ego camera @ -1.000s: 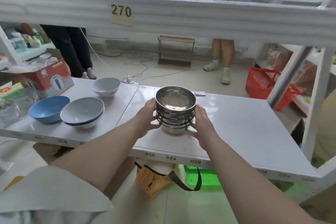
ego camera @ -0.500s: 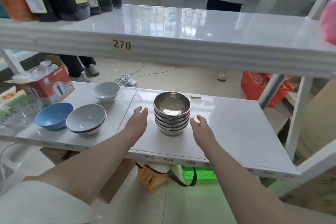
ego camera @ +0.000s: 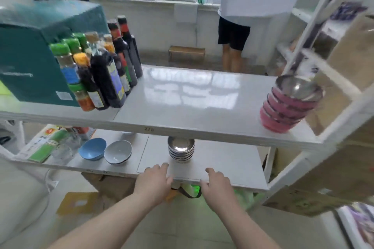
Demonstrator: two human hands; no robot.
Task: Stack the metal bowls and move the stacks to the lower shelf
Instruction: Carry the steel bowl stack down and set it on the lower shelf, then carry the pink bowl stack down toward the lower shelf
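A stack of several plain metal bowls (ego camera: 181, 149) stands on the lower shelf (ego camera: 222, 164), partly hidden under the edge of the upper shelf (ego camera: 182, 103). Both hands are off it, near the lower shelf's front edge. My left hand (ego camera: 154, 180) is open, fingers spread, just left of and nearer than the stack. My right hand (ego camera: 216, 183) is open too, to the right. At the upper shelf's right end stands a second stack of pink-sided metal bowls (ego camera: 289, 105).
Dark sauce bottles (ego camera: 105, 70) and a teal box (ego camera: 36, 52) fill the upper shelf's left. A blue bowl (ego camera: 92, 148), a grey bowl (ego camera: 118, 151) and packets lie on the lower shelf's left. A person (ego camera: 242, 12) stands behind. White shelf posts rise at right.
My hands let go of the metal bowl stack on the lower shelf and pulled back toward its front edge. The view rose, so the upper shelf's top and the pink stack now show.
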